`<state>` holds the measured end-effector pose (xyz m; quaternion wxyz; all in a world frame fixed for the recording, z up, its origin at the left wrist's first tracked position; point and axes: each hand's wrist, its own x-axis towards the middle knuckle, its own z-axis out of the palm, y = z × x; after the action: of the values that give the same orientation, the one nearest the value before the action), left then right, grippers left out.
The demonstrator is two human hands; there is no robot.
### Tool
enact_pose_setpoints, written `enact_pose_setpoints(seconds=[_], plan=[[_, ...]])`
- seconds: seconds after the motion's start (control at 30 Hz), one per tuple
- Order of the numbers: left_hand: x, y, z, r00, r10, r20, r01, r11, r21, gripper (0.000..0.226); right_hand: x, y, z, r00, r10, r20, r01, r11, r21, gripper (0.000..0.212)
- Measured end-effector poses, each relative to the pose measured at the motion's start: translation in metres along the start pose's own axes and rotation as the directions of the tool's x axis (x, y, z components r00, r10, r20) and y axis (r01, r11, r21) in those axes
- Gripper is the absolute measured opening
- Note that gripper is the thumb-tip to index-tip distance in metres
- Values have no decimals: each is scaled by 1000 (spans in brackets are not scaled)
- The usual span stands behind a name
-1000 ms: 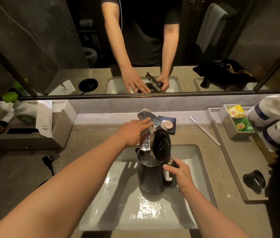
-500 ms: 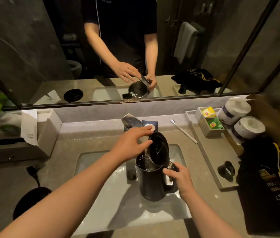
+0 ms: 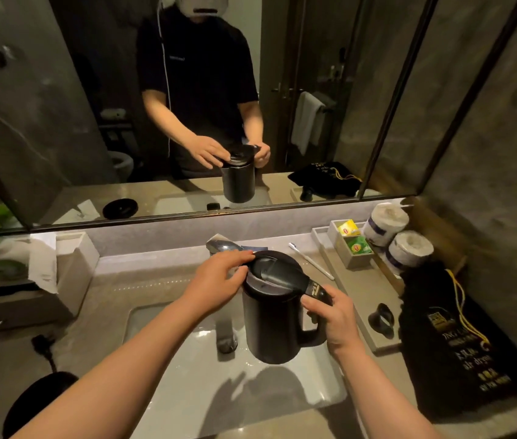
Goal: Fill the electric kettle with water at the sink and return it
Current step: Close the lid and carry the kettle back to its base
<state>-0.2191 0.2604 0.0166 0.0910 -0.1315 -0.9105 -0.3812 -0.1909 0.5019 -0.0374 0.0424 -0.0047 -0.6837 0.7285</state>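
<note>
Right hand (image 3: 334, 318) gripping kettle (image 3: 274, 318) handle, left hand (image 3: 219, 282) seemingly flat on lid, above wet sink (image 3: 187, 397).

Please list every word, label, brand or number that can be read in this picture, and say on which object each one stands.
black drawstring bag: gold print, only "air" legible; the other lines are too blurred.
yellow tea packet: red logo, too small to read.
green tea packet: red and yellow logo, too small to read.
kettle: pale print on the handle top, too small to read.
paper in the left holder: print too blurred.
</note>
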Motion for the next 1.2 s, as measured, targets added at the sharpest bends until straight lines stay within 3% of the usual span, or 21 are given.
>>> enact_pose_setpoints(seconds=[0.33, 0.57, 0.63, 0.7, 0.77, 0.83, 0.9, 1.03, 1.2], plan=[[-26, 20, -32, 982, 25, -187, -27, 1000, -7, 35, -4, -48, 30, 997, -65, 35, 61, 993, 100, 32], [-50, 7, -47, 982, -17, -187, 10, 999, -40, 42, -10, -56, 57, 993, -97, 69, 88, 988, 129, 56], [-59, 1, -49, 970, -87, -228, 59, 990, -126, 47, -9, -60, 66, 990, -95, 102, 82, 988, 128, 54], [-68, -2, -54, 917, -265, -299, 170, 936, -308, 50, -9, -62, 77, 987, -78, 143, 61, 991, 121, 42], [-76, -6, -63, 884, -387, -264, 213, 834, -509, 35, -8, -61, 88, 979, -67, 190, 42, 990, 132, 27], [-83, -11, -71, 873, -443, -207, 233, 750, -620, 21, -7, -60, 101, 966, -72, 247, 36, 989, 144, 26], [-92, -18, -82, 848, -496, -187, 259, 696, -670, 25, -8, -57, 116, 952, -62, 299, 25, 991, 128, 40], [-123, -36, -102, 787, -579, -215, 282, 646, -709, 26, -11, -54, 152, 892, -81, 444, 81, 997, 19, 26], [-175, -60, -126, 680, -674, -289, 292, 611, -736, 28, -20, -48, 204, 755, -81, 650, 229, 962, -147, 21]])
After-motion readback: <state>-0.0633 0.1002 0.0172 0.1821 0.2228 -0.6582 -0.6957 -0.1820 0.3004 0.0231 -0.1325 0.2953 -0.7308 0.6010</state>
